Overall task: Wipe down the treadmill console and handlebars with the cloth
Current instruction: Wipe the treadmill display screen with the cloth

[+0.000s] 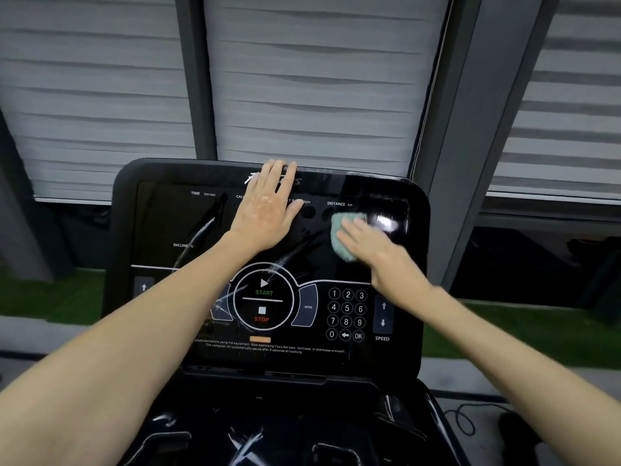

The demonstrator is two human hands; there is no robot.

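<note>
The glossy black treadmill console (161, 230) fills the middle of the head view, with START and STOP buttons, a number keypad and speed arrows. My left hand (267, 210) lies flat on the upper middle of the screen, its fingertips reaching the console's top edge. My right hand (366, 242) presses a light green cloth (341, 235) against the upper right part of the screen, under the DISTANCE label. The fingers lie fairly straight over the cloth and look blurred. No handlebars show clearly.
Grey window blinds (319, 79) and dark frame posts (470, 146) stand behind the console. Below the console sits a dark tray area (268, 432) with recesses. A black cable (463, 422) lies on the floor at lower right. Green turf shows on both sides.
</note>
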